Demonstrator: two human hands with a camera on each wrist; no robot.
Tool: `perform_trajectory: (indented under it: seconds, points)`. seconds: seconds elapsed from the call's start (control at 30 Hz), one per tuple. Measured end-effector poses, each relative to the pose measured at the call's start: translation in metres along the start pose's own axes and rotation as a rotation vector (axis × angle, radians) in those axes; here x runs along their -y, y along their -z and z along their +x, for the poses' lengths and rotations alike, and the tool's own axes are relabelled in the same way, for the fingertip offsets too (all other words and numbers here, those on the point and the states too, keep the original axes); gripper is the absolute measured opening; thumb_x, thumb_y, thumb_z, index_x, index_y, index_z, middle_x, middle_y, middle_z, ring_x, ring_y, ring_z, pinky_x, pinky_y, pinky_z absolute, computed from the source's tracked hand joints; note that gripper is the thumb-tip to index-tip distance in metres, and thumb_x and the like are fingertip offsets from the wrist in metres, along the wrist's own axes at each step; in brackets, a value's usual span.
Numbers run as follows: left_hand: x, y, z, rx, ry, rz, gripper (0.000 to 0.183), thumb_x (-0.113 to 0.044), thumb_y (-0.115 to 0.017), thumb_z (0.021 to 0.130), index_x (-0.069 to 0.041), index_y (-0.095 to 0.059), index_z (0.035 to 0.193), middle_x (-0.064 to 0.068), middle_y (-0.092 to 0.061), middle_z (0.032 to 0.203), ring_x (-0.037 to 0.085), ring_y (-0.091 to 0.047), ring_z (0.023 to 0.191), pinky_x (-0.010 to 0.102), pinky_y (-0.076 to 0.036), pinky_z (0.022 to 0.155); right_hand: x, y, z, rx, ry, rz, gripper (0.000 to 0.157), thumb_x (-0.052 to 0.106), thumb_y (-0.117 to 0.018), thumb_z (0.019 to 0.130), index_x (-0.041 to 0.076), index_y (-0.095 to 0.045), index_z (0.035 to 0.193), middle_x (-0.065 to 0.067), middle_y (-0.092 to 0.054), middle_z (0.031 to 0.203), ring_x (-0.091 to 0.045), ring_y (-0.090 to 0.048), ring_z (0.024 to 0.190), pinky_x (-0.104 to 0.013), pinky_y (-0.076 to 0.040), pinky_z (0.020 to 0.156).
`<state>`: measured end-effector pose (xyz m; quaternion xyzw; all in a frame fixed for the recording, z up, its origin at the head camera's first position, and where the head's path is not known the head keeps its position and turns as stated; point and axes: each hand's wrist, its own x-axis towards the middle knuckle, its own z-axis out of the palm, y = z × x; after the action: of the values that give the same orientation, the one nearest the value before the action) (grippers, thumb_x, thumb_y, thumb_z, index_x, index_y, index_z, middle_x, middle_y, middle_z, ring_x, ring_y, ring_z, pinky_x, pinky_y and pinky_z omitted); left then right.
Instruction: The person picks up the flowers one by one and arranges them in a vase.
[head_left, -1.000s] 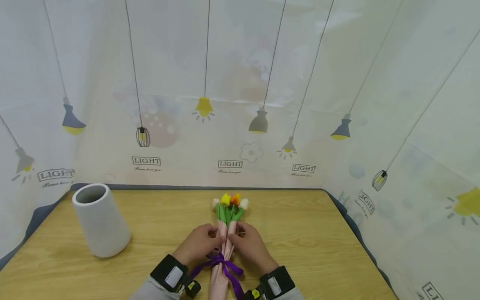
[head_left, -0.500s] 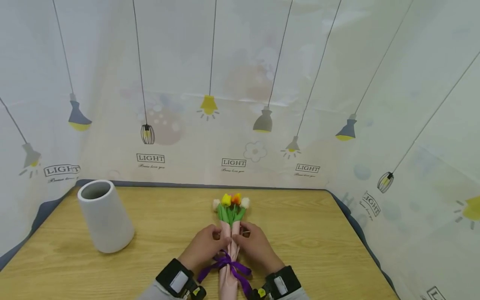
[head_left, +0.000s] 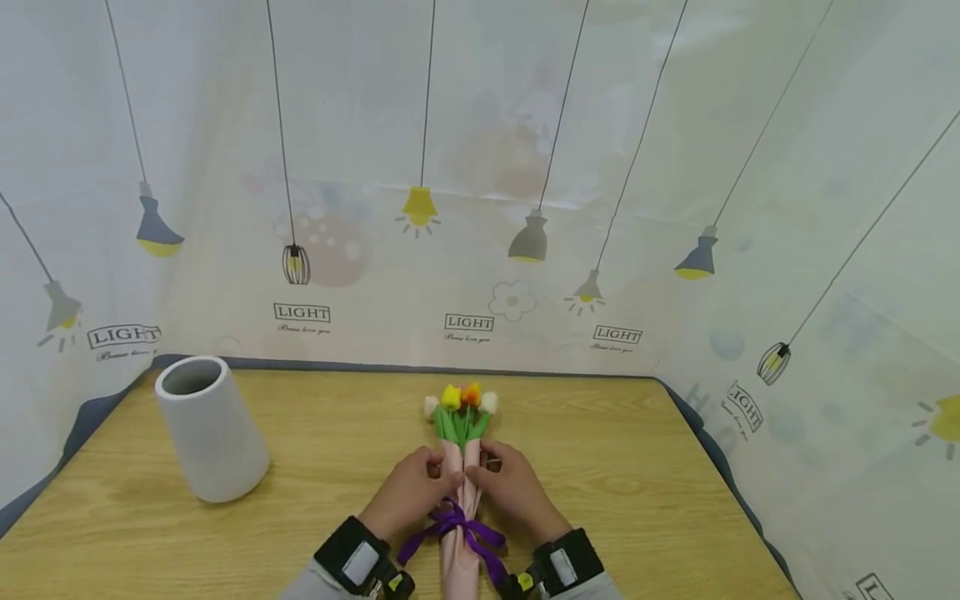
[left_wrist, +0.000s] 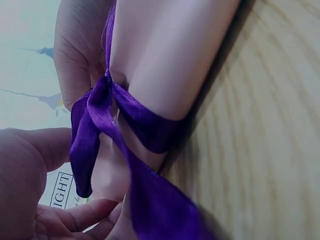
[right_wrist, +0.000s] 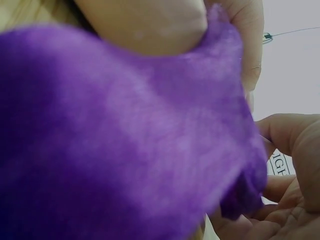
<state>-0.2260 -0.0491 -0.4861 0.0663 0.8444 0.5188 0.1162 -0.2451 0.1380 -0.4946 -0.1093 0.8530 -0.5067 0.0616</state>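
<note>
Since the purple ribbon [head_left: 459, 523] already circles the pink wrapper [head_left: 459, 575] in a tied bow [left_wrist: 102, 116], binding looks done; straightening the wrapper's parted front edges seems to remain. Bouquet [head_left: 470, 502] lies on the table [head_left: 337, 425] between left hand [head_left: 411, 493] at nine o'clock and right hand [head_left: 516, 493] at three, each pinching wrapper, with tulip heads [head_left: 452, 397] toward twelve, bow toward six.
</note>
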Motion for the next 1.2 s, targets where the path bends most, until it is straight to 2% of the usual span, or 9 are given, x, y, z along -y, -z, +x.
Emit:
perform_trajectory:
  seconds: [0.23,0.37,0.5,0.63,0.77,0.9,1.07,1.13,1.2]
  points:
    - [-0.001,0.001,0.000,0.015,-0.011,-0.003,0.051,-0.042,-0.059,0.088,0.000,-0.051,0.117,0.012,-0.060,0.100,0.016,-0.059,0.072,0.031,-0.053,0.060,-0.001,-0.001,-0.002,-0.012,0.001,0.038,0.044,0.028,-0.062,0.088,0.008,-0.055,0.126,-0.011,-0.060,0.113,-0.019,-0.053,0.096,-0.036,-0.052,0.080]
    - [-0.001,0.004,0.001,0.007,-0.037,0.052,0.053,-0.044,-0.054,0.091,-0.001,-0.052,0.122,0.013,-0.062,0.108,0.016,-0.059,0.083,0.036,-0.054,0.072,0.011,0.004,-0.008,-0.010,-0.029,0.045,0.047,0.029,-0.060,0.089,0.006,-0.051,0.130,-0.013,-0.059,0.117,-0.021,-0.053,0.100,-0.040,-0.052,0.084]
    - [0.002,0.010,-0.001,-0.063,-0.033,0.138,0.049,-0.043,-0.055,0.090,-0.003,-0.056,0.119,0.012,-0.063,0.110,0.015,-0.056,0.087,0.040,-0.052,0.078,0.006,0.007,-0.009,-0.022,-0.034,-0.001,0.052,0.032,-0.058,0.090,0.005,-0.047,0.133,-0.015,-0.058,0.120,-0.023,-0.054,0.105,-0.045,-0.051,0.089]
    - [0.003,0.017,-0.006,-0.142,-0.025,0.185,0.044,-0.040,-0.058,0.088,-0.005,-0.058,0.116,0.009,-0.062,0.108,0.015,-0.053,0.083,0.035,-0.050,0.071,0.000,0.010,-0.010,-0.070,-0.008,-0.041,0.057,0.033,-0.059,0.089,0.003,-0.044,0.135,-0.018,-0.056,0.121,-0.025,-0.055,0.105,-0.045,-0.052,0.086]
    - [0.000,0.025,-0.016,-0.160,-0.041,0.193,0.043,-0.041,-0.059,0.088,-0.007,-0.059,0.115,0.007,-0.062,0.105,0.014,-0.053,0.082,0.033,-0.049,0.068,0.004,0.018,-0.017,-0.106,0.019,-0.095,0.057,0.035,-0.061,0.088,0.004,-0.046,0.133,-0.017,-0.055,0.122,-0.026,-0.054,0.106,-0.045,-0.052,0.084]
    - [-0.004,0.031,-0.028,-0.111,-0.074,0.176,0.040,-0.041,-0.060,0.088,-0.008,-0.060,0.109,0.005,-0.062,0.101,0.013,-0.054,0.085,0.033,-0.051,0.070,0.014,0.030,-0.029,-0.100,0.057,-0.135,0.053,0.034,-0.059,0.090,0.007,-0.046,0.134,-0.015,-0.053,0.127,-0.025,-0.053,0.107,-0.047,-0.050,0.088]
    - [-0.005,0.031,-0.041,0.032,-0.130,0.184,0.031,-0.042,-0.059,0.088,-0.013,-0.062,0.096,0.000,-0.064,0.090,0.012,-0.054,0.077,0.032,-0.050,0.064,0.028,0.047,-0.043,-0.055,0.089,-0.168,0.042,0.034,-0.059,0.090,0.015,-0.052,0.127,-0.007,-0.059,0.118,-0.015,-0.054,0.099,-0.043,-0.050,0.086]
    - [-0.005,0.030,-0.044,0.099,-0.140,0.207,0.028,-0.044,-0.060,0.087,-0.016,-0.062,0.089,-0.002,-0.063,0.083,0.011,-0.053,0.069,0.030,-0.047,0.057,0.034,0.054,-0.050,0.004,0.092,-0.167,0.032,0.035,-0.058,0.091,0.018,-0.058,0.118,-0.004,-0.062,0.109,-0.012,-0.056,0.093,-0.040,-0.051,0.082]
    - [-0.004,0.028,-0.047,0.158,-0.143,0.230,0.027,-0.045,-0.060,0.086,-0.018,-0.061,0.082,-0.004,-0.061,0.077,0.011,-0.051,0.061,0.028,-0.044,0.050,0.038,0.057,-0.058,0.110,0.088,-0.143,0.026,0.037,-0.056,0.092,0.018,-0.061,0.110,-0.004,-0.064,0.101,-0.013,-0.057,0.088,-0.037,-0.052,0.076]
